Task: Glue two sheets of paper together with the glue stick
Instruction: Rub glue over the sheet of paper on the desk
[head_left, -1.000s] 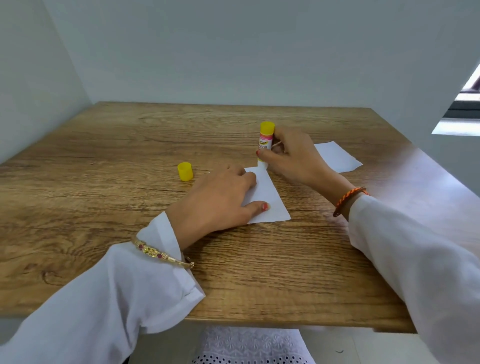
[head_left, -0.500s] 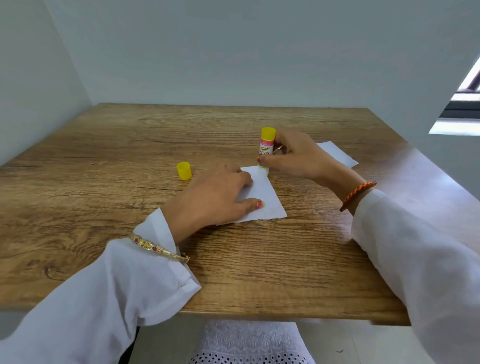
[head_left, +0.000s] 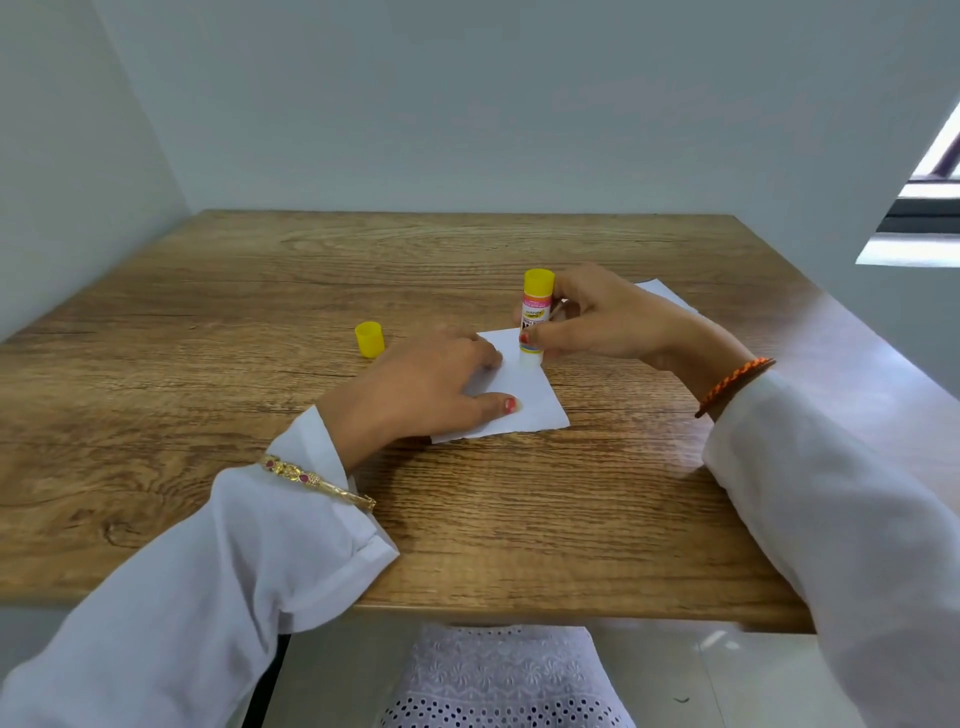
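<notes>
The left hand (head_left: 415, 395) pressed flat on the near sheet (head_left: 524, 400), likely steadying it, while the right hand (head_left: 597, 322) held its grip around the glue stick (head_left: 535, 317) upright on that sheet's far edge.

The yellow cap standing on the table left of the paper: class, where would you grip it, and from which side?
Grip the yellow cap across its round side wall, thumb against forefinger, coming from above. It stands upright and alone on the table, so its wall is free all round. The left hand is nearer but presses the paper; the right hand holds the glue stick.
</notes>
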